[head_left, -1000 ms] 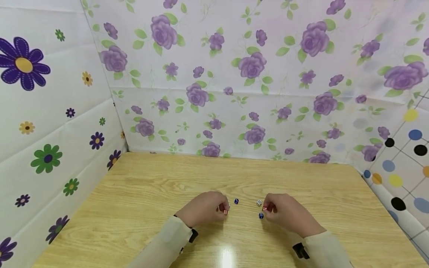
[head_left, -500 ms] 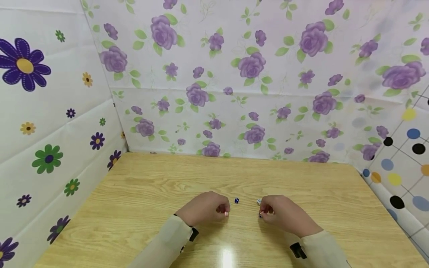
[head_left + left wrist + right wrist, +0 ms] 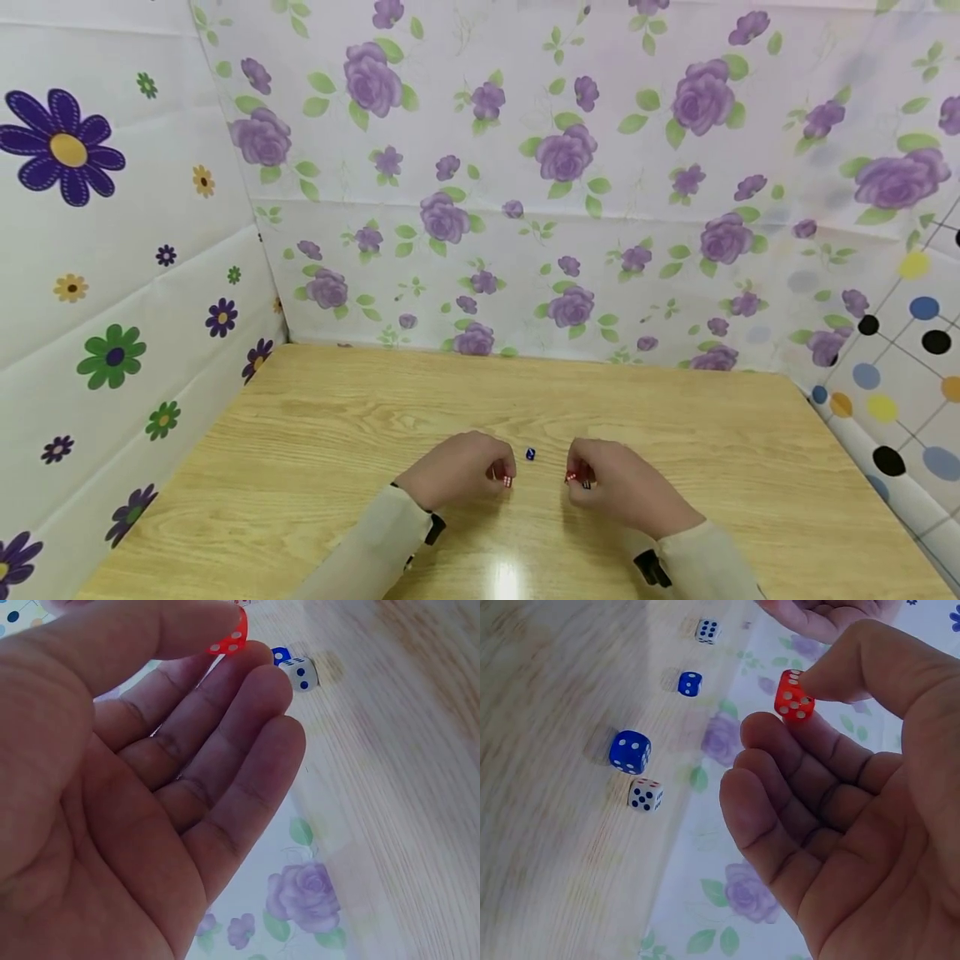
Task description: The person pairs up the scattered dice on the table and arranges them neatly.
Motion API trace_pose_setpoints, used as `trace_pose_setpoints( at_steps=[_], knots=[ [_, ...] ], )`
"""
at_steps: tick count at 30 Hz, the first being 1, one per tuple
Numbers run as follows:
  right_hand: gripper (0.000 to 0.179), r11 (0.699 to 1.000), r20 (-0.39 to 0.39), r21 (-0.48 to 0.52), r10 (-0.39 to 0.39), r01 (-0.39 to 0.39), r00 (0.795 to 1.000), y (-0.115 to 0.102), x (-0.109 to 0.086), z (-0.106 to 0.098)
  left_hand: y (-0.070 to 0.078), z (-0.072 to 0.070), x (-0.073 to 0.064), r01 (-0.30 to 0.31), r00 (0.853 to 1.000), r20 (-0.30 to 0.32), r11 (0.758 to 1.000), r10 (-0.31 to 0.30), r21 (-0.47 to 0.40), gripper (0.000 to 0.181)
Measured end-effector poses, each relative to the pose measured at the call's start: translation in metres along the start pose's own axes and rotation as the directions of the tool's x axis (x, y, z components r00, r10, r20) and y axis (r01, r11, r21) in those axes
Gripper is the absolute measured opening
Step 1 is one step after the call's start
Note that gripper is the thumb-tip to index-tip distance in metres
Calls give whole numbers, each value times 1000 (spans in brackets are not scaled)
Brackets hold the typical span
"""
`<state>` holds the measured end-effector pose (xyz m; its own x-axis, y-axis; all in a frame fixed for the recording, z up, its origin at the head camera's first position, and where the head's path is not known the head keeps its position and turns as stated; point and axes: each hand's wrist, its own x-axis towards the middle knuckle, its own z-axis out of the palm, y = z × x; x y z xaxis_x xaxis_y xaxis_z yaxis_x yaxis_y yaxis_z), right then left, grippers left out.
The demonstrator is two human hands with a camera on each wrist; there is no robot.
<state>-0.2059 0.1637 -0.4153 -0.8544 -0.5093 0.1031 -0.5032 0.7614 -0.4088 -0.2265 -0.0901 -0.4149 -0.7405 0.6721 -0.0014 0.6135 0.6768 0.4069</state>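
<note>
Left hand (image 3: 467, 471) has got a red die (image 3: 232, 637) pinched, and the right hand (image 3: 626, 483)'s fingers (image 3: 772, 742) have a second red die (image 3: 793, 697). Down on the surface (image 3: 375, 392), a blue die (image 3: 631, 752)'s right beside a white die (image 3: 645, 796), plus another blue die (image 3: 690, 684) near another white die (image 3: 707, 631).

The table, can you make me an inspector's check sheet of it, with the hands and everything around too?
Surface: wood-grain table, bright glare patch
Job's things: two blue dice and two white dice on the table, two red ones held
Clutter: nothing seen
Hands: left hand pinches one red die, right hand pinches another red die
Cables: nothing seen
Surroundings: flowery cloth behind, dotted cloth at right
</note>
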Motion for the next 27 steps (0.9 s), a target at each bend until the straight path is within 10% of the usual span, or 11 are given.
trace_pose_setpoints(
  at_steps=[11,27],
  knots=[
    [12,987,178,82,-151,138,972,2,0,8,4,6,-1,-31,998,54,999,33,-36,7],
    [11,962,204,63,-274,267,940,0,1,22,10,14,-5,-39,989,141,998,46,-51,13]
  ],
)
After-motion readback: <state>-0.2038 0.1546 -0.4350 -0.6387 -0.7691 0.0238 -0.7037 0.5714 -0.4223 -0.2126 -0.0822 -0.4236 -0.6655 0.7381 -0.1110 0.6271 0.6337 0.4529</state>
